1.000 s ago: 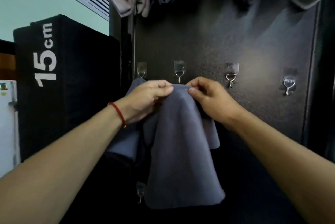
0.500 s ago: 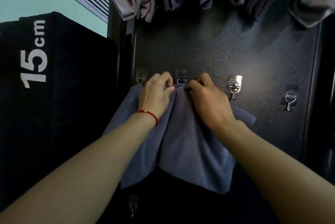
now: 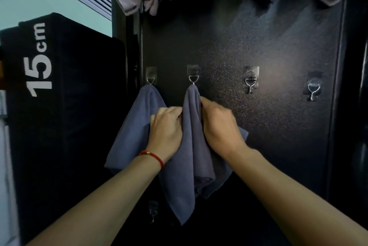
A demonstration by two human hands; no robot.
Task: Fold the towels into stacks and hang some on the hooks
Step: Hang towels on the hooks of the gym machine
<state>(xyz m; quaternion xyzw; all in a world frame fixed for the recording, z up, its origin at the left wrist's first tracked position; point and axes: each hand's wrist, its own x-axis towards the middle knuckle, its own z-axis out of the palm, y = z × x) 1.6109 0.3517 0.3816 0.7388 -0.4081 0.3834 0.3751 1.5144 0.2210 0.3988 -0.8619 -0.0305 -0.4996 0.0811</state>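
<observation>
While our left hand [image 3: 166, 130] and right hand [image 3: 220, 126] seemingly pinched the soft, light towel [image 3: 191, 156], we held its gathered neck at 12 o'clock.

One head-worn wide-angle view looks forward, close up, straight at a dark panel [image 3: 258, 42] with hooks [image 3: 251, 82], forearms entering from below.

I see soft, matt blue-grey cloth in the towel [image 3: 189, 146] on the second hook [image 3: 193, 79], which is shiny bent metal wire on a glossy clear plastic pad. The dark panel [image 3: 249, 42] behind looks finely grainy and speckled. The wrist band [image 3: 152, 156] looks like red cord.
</observation>
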